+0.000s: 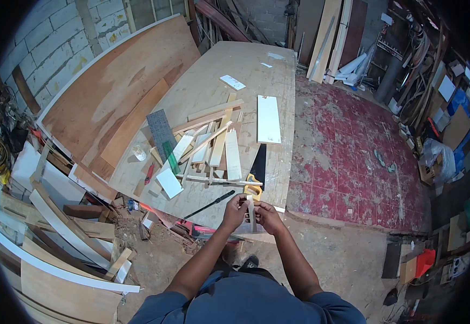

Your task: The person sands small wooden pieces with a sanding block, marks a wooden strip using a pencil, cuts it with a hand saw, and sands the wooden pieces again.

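Observation:
Both my hands hold a thin pale strip (251,209), apparently wood, between them at the near edge of the worktable. My left hand (235,212) is closed on the strip's left side. On its other side, the fingers of my right hand (268,217) pinch it too. Just beyond my hands lies a handsaw with a yellow handle (253,187) and a dark blade. A long black tool (209,206), its kind unclear, rests left of my left hand.
Wood offcuts (229,146) are piled mid-table, with a white board (268,120) to their right. A grey textured strip (162,134) and a red-handled tool (149,174) lie left. Large panels (116,92) lean along the left wall. Slippers (384,161) sit on the red floor.

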Demonstrator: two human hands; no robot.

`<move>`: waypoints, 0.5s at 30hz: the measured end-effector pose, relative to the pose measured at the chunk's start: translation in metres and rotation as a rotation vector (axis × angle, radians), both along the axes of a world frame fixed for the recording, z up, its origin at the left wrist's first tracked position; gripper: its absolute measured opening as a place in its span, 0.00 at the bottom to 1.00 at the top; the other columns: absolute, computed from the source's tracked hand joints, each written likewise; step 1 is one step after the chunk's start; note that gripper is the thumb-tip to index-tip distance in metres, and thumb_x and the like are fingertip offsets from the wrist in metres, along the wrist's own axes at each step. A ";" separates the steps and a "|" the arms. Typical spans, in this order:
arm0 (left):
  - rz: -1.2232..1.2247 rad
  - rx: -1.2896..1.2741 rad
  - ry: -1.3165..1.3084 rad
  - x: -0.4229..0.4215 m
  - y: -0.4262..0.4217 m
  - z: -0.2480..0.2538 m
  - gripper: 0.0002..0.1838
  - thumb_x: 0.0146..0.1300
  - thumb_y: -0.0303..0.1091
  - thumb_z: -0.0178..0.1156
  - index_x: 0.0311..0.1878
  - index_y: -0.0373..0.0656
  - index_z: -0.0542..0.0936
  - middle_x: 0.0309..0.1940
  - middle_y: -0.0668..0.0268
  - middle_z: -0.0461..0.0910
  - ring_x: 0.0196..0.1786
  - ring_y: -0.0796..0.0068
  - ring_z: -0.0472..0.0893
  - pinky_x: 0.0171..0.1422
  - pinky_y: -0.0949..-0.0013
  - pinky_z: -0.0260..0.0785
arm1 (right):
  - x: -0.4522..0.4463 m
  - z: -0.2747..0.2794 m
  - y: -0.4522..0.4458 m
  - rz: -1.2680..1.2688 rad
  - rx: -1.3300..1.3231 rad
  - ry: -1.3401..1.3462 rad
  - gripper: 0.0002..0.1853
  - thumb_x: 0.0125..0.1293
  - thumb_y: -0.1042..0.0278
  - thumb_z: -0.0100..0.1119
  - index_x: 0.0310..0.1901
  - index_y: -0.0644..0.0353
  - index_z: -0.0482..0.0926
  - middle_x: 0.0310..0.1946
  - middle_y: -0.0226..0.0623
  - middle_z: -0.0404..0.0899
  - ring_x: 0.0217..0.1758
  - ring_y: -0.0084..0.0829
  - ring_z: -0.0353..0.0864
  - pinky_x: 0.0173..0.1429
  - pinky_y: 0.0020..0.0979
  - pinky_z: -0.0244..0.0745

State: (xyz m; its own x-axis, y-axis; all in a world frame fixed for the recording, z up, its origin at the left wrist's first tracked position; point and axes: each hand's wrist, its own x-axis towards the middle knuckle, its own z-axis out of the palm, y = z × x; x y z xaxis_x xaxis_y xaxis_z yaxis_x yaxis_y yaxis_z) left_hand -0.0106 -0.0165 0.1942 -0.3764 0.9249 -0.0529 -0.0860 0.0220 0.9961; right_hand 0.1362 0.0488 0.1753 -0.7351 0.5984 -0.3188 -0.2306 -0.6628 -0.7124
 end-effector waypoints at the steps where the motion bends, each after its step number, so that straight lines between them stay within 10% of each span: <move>1: -0.003 -0.003 0.000 0.000 0.000 -0.001 0.15 0.66 0.28 0.55 0.55 0.34 0.74 0.41 0.64 0.80 0.40 0.80 0.78 0.43 0.75 0.73 | 0.001 0.000 -0.001 0.006 0.015 -0.002 0.08 0.67 0.73 0.54 0.47 0.58 0.75 0.37 0.29 0.79 0.35 0.20 0.78 0.44 0.27 0.79; 15: 0.010 0.121 -0.178 -0.019 -0.004 0.005 0.15 0.62 0.19 0.55 0.53 0.33 0.74 0.49 0.60 0.78 0.46 0.76 0.80 0.51 0.72 0.77 | 0.009 0.019 0.024 -0.092 0.934 -0.413 0.17 0.51 0.75 0.72 0.43 0.61 0.79 0.35 0.26 0.81 0.35 0.16 0.76 0.39 0.21 0.71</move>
